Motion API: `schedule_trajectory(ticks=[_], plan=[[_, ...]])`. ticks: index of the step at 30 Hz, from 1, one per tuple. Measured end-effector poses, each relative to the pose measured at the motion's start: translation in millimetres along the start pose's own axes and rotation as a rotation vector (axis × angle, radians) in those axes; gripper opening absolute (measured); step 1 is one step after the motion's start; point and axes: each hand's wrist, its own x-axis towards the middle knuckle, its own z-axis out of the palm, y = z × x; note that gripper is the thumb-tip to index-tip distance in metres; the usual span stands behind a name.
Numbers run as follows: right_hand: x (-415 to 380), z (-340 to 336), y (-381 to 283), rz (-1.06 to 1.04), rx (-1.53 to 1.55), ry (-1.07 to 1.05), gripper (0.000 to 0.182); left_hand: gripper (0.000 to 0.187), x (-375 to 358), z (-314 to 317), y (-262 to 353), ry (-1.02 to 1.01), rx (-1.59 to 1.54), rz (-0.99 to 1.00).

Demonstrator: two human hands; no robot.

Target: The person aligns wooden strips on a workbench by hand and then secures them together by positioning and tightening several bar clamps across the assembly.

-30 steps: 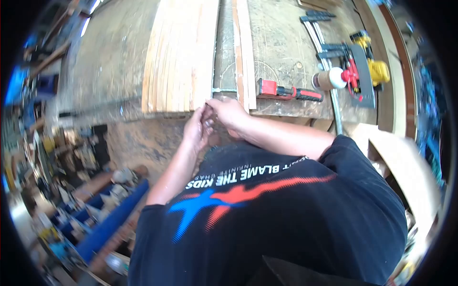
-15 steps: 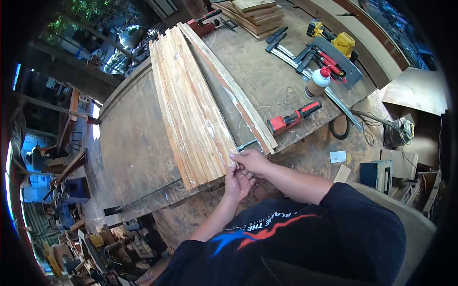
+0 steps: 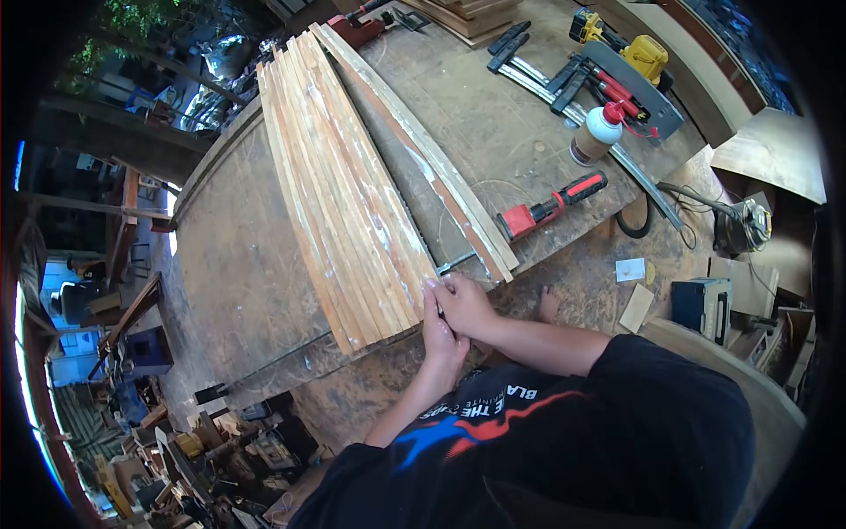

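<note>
Left hand, right hand, touching

A broad wooden workbench stands on a mottled brown floor. Green foliage shows at upper left, a bright strip of light below.

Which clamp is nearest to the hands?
The red clamp beside the near end of the wooden strips; the other red one is at their far end, the black clamps farther off.
</note>
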Motion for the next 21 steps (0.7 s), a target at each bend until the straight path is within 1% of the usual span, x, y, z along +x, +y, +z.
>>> schedule_trajectory(ticks=[2, 6, 8, 11, 12, 13, 14, 15, 17, 18, 20, 21], plan=[[1, -1, 2, -0.014, 0.004, -0.008, 0.041, 0.055, 6, -11, -6, 0.015, -0.02, 0.025], [2, -6, 4, -0.041, 0.004, -0.026, 0.029, 0.052, 3, -2, -9, 0.071, -0.028, 0.049], [5, -8, 8, 0.06, 0.137, -0.029, 0.033, 0.052, 4, -4, -12, 0.071, -0.047, 0.081], [8, -8, 19, 0.218, 0.344, -0.029, 0.038, 0.043, -4, 17, -9, 0.187, -0.023, 0.119], [8, -7, 24, 0.271, 0.415, -0.029, 0.04, 0.039, -2, 4, -10, 0.131, -0.092, 0.098], [7, -1, 17, 0.327, 0.626, 0.079, 0.037, 0.041, 2, -9, -8, 0.071, -0.163, 0.076], [7, -13, 15, 0.342, 0.5, -0.038, 0.033, 0.048, 6, -21, -7, -0.008, -0.188, 0.125], [7, -26, 3, 0.355, 0.378, -0.156, 0.03, 0.05, 4, -20, -1, -0.005, -0.181, 0.037], [10, -27, 13, 0.293, 0.34, -0.174, 0.036, 0.054, -5, -11, -2, 0.08, -0.192, 0.005], [8, -29, 6, 0.264, 0.322, -0.187, 0.04, 0.053, -12, -13, -3, 0.105, -0.132, -0.022], [1, -38, -15, 0.285, 0.257, -0.142, 0.043, 0.054, -24, -16, 2, 0.132, -0.005, -0.061], [-3, -40, -25, 0.302, 0.232, -0.11, 0.044, 0.054, -22, -24, 3, 0.135, 0.048, -0.051]])
